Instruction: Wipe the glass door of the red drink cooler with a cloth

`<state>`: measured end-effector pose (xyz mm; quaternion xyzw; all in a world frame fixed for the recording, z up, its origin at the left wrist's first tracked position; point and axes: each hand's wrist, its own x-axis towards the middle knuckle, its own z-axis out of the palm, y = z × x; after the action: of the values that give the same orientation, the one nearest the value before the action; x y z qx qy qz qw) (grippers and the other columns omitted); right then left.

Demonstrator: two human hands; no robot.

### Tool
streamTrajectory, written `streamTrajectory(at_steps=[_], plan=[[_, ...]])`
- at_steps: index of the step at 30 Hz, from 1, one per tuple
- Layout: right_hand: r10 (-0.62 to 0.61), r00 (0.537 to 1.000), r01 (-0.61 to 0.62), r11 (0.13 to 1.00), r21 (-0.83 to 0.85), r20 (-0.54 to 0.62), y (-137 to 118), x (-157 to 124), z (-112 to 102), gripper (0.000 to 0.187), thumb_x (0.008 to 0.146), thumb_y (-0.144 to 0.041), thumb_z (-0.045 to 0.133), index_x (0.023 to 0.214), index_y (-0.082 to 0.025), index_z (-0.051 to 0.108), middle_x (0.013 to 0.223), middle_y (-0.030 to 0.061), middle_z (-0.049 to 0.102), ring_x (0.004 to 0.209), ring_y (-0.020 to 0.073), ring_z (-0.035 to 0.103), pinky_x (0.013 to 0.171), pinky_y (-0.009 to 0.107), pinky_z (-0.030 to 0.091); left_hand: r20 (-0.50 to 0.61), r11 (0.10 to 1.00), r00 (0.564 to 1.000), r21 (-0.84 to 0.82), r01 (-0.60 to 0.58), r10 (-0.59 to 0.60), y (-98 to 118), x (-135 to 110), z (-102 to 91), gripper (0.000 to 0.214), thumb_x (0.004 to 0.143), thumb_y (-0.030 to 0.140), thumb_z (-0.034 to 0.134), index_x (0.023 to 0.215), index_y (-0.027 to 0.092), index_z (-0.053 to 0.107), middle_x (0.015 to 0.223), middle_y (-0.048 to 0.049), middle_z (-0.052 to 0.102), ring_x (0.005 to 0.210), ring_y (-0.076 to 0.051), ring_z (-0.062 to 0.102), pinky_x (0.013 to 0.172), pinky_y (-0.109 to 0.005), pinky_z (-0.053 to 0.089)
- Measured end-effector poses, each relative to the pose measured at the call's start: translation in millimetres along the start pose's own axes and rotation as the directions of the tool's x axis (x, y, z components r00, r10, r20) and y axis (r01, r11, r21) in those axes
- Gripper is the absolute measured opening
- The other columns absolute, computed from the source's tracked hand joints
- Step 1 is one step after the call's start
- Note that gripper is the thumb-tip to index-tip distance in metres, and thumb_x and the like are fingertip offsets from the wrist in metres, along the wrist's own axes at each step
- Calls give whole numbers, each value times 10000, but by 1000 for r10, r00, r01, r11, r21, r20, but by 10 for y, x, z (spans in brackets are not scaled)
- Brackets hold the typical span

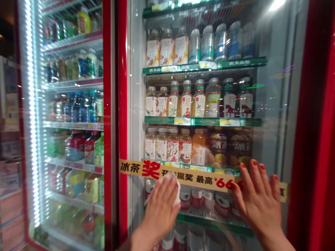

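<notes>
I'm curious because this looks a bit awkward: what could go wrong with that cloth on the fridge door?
The white cloth in the left hand sits against the edge of the yellow promotional banner, so rubbing could catch, wrinkle or peel it. The right hand is spread flat on the glass door, so it may leave fresh fingerprints. Pressing with both hands might also shift the door, though I cannot tell whether it is latched.

Head camera, worn by you: faces forward, close to the glass fridge door (272, 104), your left hand (161, 209) and right hand (258, 205) low in frame.
</notes>
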<state>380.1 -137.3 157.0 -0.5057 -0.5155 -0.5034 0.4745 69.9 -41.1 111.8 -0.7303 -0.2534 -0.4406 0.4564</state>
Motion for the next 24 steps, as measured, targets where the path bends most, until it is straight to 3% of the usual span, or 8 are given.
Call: streamTrajectory(at_steps=[3, 5, 8, 11, 14, 19, 21, 24], plan=[[6, 1000, -6, 1000, 8, -9, 1, 14, 10, 702, 1099, -474, 471, 1757, -331, 270, 1833, 39, 272, 1694, 325, 290, 1400, 618, 158, -71, 992, 990, 43, -116, 119, 159, -754, 22, 879, 869, 496, 575, 1715, 366, 373, 1760, 117, 367, 1733, -174, 113, 1459, -297, 99], [2, 1000, -2, 1000, 15, -9, -2, 7, 13, 707, 1098, -487, 475, 1757, -337, 266, 1833, 33, 272, 1694, 321, 291, 1402, 606, 155, -101, 1000, 995, 6, 16, -16, -24, -802, 13, 944, 879, 471, 563, 1756, 309, 253, 1790, 84, 274, 1733, -160, 94, 1444, -306, 81], [31, 999, -31, 999, -8, -15, -37, -92, 14, 711, 1093, -456, 487, 1757, -342, 262, 1831, 30, 272, 1697, 331, 278, 1396, 625, 167, -61, 922, 922, -75, 379, -383, -457, -201, 2, 918, 993, 337, 495, 1763, 115, 46, 1851, -102, 57, 1740, -226, 23, 1442, -471, 65], [80, 996, -81, 996, -28, -25, -94, -294, 16, 704, 1084, -418, 493, 1751, -334, 287, 1824, 38, 281, 1699, 354, 266, 1384, 669, 175, -85, 855, 854, -139, 500, -513, -676, 547, -4, 833, 1072, 326, 414, 1768, 179, -19, 1862, -133, 44, 1741, -314, 25, 1406, -682, 140], [106, 994, -106, 994, 1, -31, -140, -481, 30, 688, 1075, -420, 511, 1736, -361, 328, 1807, 27, 318, 1687, 362, 297, 1379, 690, 186, -49, 925, 929, -123, 359, -367, -392, 691, -17, 845, 1052, 362, 491, 1773, 192, 84, 1857, -97, 142, 1740, -284, 86, 1434, -600, 144], [146, 988, -146, 989, 11, -47, -154, -552, 52, 683, 1070, -433, 517, 1727, -378, 342, 1791, 29, 346, 1677, 376, 321, 1364, 726, 208, -12, 996, 996, -7, -90, 90, 39, -279, -14, 793, 944, 600, 573, 1668, 295, 469, 1768, 31, 381, 1729, -207, 173, 1461, -357, 99], [149, 988, -148, 989, 15, -39, -147, -541, 48, 681, 1072, -462, 519, 1726, -383, 346, 1789, 25, 352, 1675, 378, 325, 1364, 724, 210, -5, 1000, 1000, 0, 10, -10, -128, -420, -22, 841, 972, 548, 555, 1729, 252, 339, 1790, 3, 333, 1730, -199, 166, 1456, -380, 103], [147, 989, -147, 989, 16, -21, -127, -546, 31, 687, 1074, -493, 525, 1727, -378, 346, 1790, 28, 350, 1676, 381, 321, 1368, 712, 205, 31, 920, 922, -58, 388, -387, -527, -58, -48, 858, 1054, 327, 465, 1766, 161, 16, 1852, -129, 109, 1735, -268, 87, 1435, -568, 153]])
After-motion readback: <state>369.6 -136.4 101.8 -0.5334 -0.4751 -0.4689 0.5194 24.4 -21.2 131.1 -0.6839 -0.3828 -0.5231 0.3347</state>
